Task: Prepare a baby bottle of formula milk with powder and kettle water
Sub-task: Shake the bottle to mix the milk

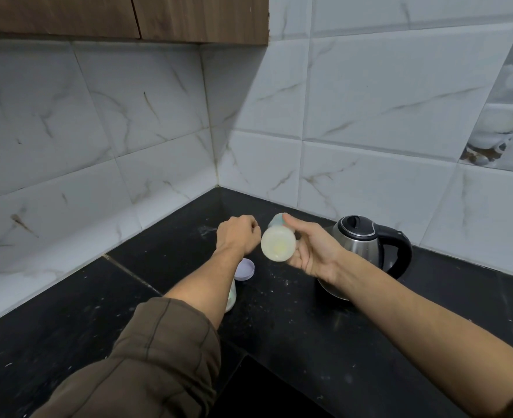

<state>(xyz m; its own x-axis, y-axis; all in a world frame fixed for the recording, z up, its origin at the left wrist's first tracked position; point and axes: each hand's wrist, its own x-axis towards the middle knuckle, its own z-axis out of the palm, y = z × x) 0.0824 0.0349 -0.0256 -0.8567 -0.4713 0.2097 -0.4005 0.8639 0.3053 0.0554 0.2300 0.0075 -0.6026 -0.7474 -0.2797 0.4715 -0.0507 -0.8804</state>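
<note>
A person's two arms reach over a black stone countertop (279, 333) dusted with pale specks, in a corner of white marble-patterned wall tiles (369, 116). The right hand (312, 251) grips a baby bottle (278, 245) lifted clear of the counter, fingers and thumb wrapped round its body. The bottle lies nearly on its side: its round, flat base faces the viewer and its long axis runs away toward the wall corner, with a blue-green top at the far end. The plastic looks cloudy and creamy-white, slightly blurred, so its contents are likely already mixed or being shaken. The left hand (238, 235) hangs just beside the bottle's far end, close to but not clearly touching it, and is the hand nearer the top; its fingers are curled under, and whether they hold anything cannot be seen. Beneath the left forearm, a round lilac lid (244, 268) sits on a pale container (231, 297) that is mostly hidden. Behind the right hand stands a shiny steel kettle (366, 245) with a black lid and a curved black handle. A brown ribbed sleeve (158, 357) is pushed up the left arm.
</note>
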